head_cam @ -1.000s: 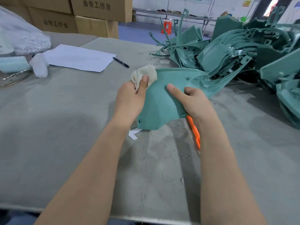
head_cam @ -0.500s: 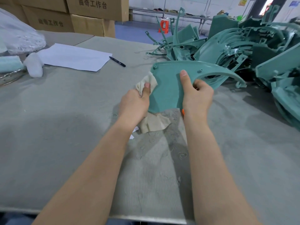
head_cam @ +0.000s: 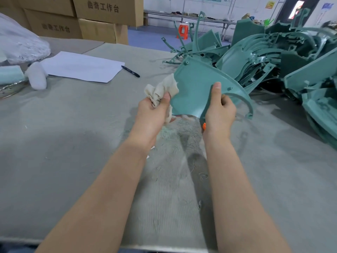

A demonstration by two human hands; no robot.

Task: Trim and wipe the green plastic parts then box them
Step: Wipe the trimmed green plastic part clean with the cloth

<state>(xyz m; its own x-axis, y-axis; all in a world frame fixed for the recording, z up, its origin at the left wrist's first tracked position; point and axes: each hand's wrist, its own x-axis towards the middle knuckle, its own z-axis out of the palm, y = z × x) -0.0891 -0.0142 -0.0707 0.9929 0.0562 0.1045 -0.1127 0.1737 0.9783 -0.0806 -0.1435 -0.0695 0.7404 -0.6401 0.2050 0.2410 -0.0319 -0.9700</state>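
Bench: your grey table (head_cam: 73, 143) has green shavings scattered in front of you, with a white sheet (head_cam: 82, 67) and a black pen (head_cam: 130, 71) further back.
Green part (head_cam: 193, 88): you hold it off the table, tilted, between your two hands.
Right hand (head_cam: 220, 114): you pinch the part's right edge, thumb flat on the near face, fingers curled behind.
Left hand (head_cam: 153, 114): your fingers are bunched around the cream cloth (head_cam: 160, 90), which touches the part's left edge.
Pile (head_cam: 273, 57): more green parts are heaped at the far right.

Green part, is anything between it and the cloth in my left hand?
Nothing visible. The cloth, gripped in the left hand, touches the left edge of the green part; the right hand holds its right edge.
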